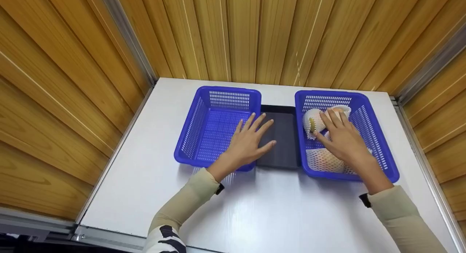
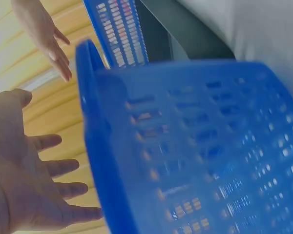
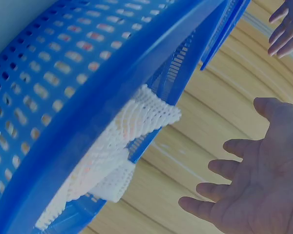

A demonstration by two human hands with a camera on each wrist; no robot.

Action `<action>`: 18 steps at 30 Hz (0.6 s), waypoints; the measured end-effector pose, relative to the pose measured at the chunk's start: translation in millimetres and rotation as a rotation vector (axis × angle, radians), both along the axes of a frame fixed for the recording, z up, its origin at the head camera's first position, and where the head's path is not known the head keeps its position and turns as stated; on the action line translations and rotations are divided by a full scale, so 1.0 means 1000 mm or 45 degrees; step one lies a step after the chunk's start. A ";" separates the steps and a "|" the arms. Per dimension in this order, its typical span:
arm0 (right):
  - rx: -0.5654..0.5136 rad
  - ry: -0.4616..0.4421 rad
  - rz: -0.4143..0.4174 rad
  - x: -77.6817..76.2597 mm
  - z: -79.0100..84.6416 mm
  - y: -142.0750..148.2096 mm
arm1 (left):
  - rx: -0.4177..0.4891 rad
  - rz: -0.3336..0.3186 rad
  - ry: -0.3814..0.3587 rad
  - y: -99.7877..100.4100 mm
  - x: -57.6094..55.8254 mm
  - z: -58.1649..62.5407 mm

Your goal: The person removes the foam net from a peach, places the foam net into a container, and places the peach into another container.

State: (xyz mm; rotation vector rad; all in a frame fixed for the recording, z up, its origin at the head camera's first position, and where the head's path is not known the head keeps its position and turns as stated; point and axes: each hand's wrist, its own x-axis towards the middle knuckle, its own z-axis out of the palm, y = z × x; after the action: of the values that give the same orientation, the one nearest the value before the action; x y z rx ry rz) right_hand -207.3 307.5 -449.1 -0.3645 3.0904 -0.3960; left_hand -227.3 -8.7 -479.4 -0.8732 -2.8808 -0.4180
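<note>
My left hand [image 1: 244,143] hovers palm down with spread fingers over the right side of a blue plastic basket [image 1: 186,133] that has nothing in it. My right hand [image 1: 344,138] is spread above a second blue basket [image 1: 387,162], holding nothing. Inside that basket lie several round fruits in white foam nets; one netted fruit [image 1: 324,160] is near the front and another netted fruit [image 1: 312,120] at the back left. In the right wrist view the foam nets [image 3: 132,122] rise past the basket rim, apart from my fingers. My right hand partly hides the fruits.
Between the two baskets sits a shallow black tray [image 1: 279,136]. All stand on a white table [image 1: 233,209], with wood-panelled walls [image 1: 240,34] at the back and both sides. Metal rails [image 1: 127,38] run along the wall corners.
</note>
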 end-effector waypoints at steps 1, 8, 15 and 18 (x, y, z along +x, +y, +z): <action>0.000 -0.005 -0.005 -0.001 0.001 0.002 | -0.003 -0.007 0.012 0.002 0.002 0.001; 0.011 -0.004 -0.051 -0.008 0.006 0.018 | -0.043 -0.060 0.059 0.019 0.013 0.002; -0.014 -0.054 -0.073 -0.009 0.006 0.033 | 0.032 -0.118 0.017 0.033 0.021 0.002; -0.026 -0.051 -0.087 -0.008 0.008 0.039 | 0.081 -0.133 0.006 0.041 0.021 0.003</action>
State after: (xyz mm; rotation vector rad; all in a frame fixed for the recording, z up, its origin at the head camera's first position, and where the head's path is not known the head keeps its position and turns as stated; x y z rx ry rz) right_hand -214.9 346.5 -441.1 -0.2483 3.0687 -0.4310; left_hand -205.9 32.2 -476.9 -1.0160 -2.8092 -0.5131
